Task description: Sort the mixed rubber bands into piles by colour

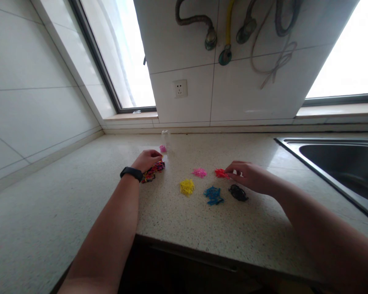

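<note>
My left hand (pixel 149 160), with a dark band on its wrist, is closed in a pinch over a mixed-colour pile of small rubber bands (pixel 155 170). A bit of yellow-orange shows at its fingertips. My right hand (pixel 241 173) has its thumb and fingers bent together at the edge of the red rubber bands (pixel 221 173); what lies between its fingertips is too small to make out. Sorted by colour nearby are pink rubber bands (pixel 199 172), yellow rubber bands (pixel 187 187), blue rubber bands (pixel 214 195) and black rubber bands (pixel 238 192).
Behind my left hand stands a clear bottle-like container (pixel 165 139), with a small pink object (pixel 162 149) beside it. A metal sink (pixel 290 149) is set into the speckled counter (pixel 178 220) on the right. Hoses hang on the tiled wall above a socket (pixel 180 88).
</note>
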`<state>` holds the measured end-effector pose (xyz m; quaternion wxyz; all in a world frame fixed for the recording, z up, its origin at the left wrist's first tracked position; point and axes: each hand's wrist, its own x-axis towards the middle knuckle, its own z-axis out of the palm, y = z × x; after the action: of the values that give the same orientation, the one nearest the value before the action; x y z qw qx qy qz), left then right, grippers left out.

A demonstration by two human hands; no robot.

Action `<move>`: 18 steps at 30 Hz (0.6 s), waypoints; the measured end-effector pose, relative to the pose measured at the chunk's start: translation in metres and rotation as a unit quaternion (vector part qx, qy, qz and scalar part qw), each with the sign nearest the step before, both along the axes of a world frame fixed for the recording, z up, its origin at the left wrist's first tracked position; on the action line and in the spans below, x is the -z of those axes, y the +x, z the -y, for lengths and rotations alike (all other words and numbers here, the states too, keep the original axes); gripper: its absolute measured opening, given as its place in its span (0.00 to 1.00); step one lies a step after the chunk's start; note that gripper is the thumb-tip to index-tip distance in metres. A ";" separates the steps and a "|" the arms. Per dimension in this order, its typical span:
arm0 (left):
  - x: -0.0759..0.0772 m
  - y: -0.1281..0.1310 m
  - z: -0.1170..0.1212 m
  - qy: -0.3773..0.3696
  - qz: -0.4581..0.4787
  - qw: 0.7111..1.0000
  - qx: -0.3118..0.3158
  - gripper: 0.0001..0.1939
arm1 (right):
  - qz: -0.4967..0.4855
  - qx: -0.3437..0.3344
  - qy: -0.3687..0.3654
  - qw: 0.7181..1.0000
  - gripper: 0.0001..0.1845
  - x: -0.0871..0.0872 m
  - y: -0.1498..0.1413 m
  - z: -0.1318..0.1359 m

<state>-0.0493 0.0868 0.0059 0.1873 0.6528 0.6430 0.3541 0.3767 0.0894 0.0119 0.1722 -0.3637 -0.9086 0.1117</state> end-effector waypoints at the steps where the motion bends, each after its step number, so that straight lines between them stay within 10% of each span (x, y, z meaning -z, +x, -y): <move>1: 0.000 0.000 0.000 0.001 0.000 1.000 0.000 0.18 | 0.001 0.002 0.000 1.000 0.13 0.000 0.000 0.000; 18: -0.002 0.005 0.001 0.010 0.027 1.000 -0.004 0.18 | 0.007 -0.002 0.000 1.000 0.13 -0.003 0.000 0.002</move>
<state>-0.0444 0.0861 0.0083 0.1971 0.6418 0.6370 0.3788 0.3768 0.0878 0.0148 0.1656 -0.3624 -0.9107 0.1092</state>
